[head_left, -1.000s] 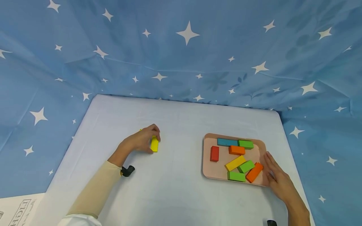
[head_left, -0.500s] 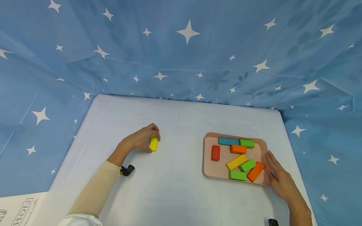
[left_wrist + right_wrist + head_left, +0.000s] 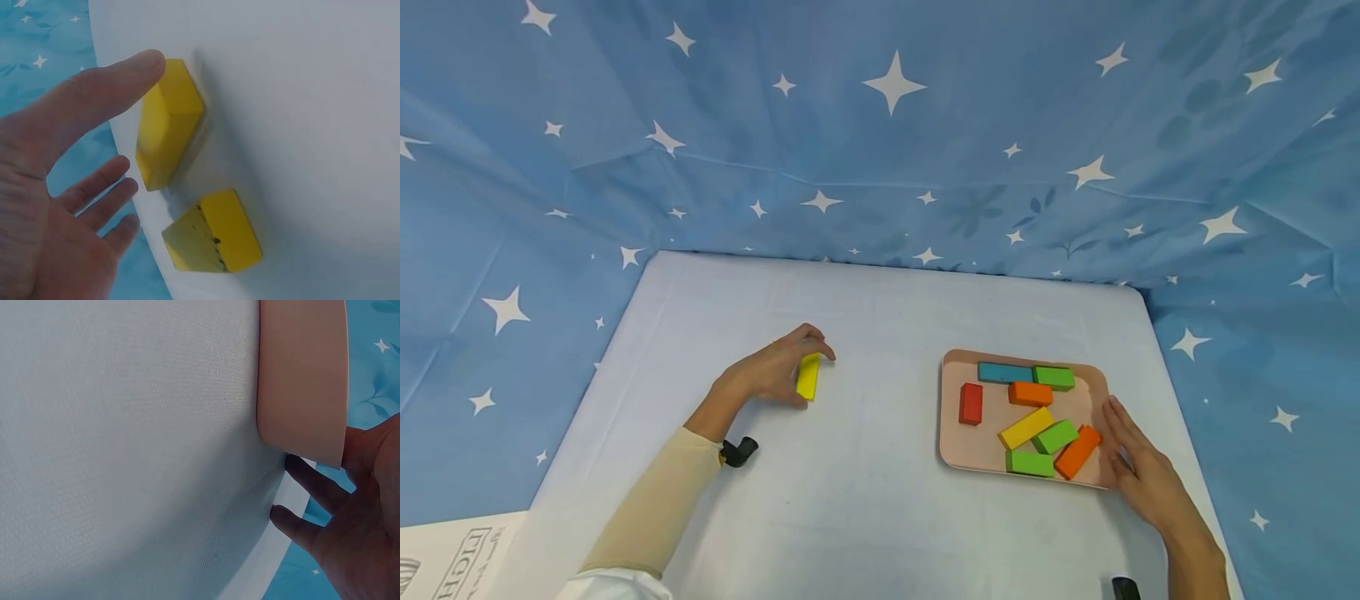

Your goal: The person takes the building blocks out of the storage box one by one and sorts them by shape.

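My left hand (image 3: 772,371) is at the left of the white table, its thumb and index finger spread around a yellow block (image 3: 807,377). In the left wrist view, the thumb overlaps the upper yellow block (image 3: 169,125), and the other fingers are apart from it. A second yellow block (image 3: 230,234), with dark specks along one edge, stands close by; the hand hides it in the head view. My right hand (image 3: 1146,483) rests with straight fingers at the right side of a shallow pink tray (image 3: 955,450). The right wrist view shows fingertips at the tray's lower corner.
Inside the tray lie a red block (image 3: 971,404), a blue block (image 3: 1004,373), a yellow block (image 3: 1026,428), and several green and orange ones. A starry blue cloth (image 3: 880,167) rises behind the table (image 3: 865,483). A printed white sheet (image 3: 456,554) is at lower left.
My left index finger has lifted away from the yellow block, and thumb and finger have spread apart. The right hand and tray have stayed in place.
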Demonstrator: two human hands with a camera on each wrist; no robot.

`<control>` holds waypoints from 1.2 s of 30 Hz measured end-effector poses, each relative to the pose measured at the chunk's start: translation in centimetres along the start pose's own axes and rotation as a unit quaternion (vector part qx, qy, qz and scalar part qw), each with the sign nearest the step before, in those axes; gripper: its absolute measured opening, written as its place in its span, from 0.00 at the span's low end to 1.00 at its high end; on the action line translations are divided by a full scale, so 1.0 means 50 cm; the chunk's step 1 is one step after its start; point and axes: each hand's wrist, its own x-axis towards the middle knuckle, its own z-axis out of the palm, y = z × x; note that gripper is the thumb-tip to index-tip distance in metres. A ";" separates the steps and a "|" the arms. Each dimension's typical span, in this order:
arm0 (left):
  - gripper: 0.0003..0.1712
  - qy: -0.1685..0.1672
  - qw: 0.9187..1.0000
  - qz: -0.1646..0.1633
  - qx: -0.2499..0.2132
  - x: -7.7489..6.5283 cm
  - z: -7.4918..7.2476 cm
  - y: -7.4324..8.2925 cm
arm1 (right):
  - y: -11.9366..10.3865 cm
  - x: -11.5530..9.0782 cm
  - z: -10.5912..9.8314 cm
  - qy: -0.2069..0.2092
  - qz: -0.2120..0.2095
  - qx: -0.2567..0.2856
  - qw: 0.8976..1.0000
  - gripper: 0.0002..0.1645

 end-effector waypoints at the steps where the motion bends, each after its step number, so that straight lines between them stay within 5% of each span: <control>1: 0.42 0.003 1.000 0.003 0.002 0.003 0.000 0.003 | 0.000 -0.001 -0.002 0.000 0.002 -0.002 1.000 0.43; 9: 0.28 0.047 0.998 0.038 0.021 0.049 0.009 0.046 | 0.003 -0.008 -0.009 -0.005 0.012 0.009 1.000 0.41; 17: 0.24 0.055 0.992 0.111 0.011 0.126 0.031 0.127 | 0.006 -0.009 -0.017 -0.001 0.014 0.010 1.000 0.41; 26: 0.25 0.004 0.982 0.186 0.017 0.200 0.094 0.245 | -0.005 0.003 -0.009 -0.009 0.017 0.038 0.999 0.41; 36: 0.24 -0.029 0.962 0.268 0.042 0.267 0.151 0.372 | -0.002 0.000 -0.014 -0.014 0.030 0.034 0.999 0.42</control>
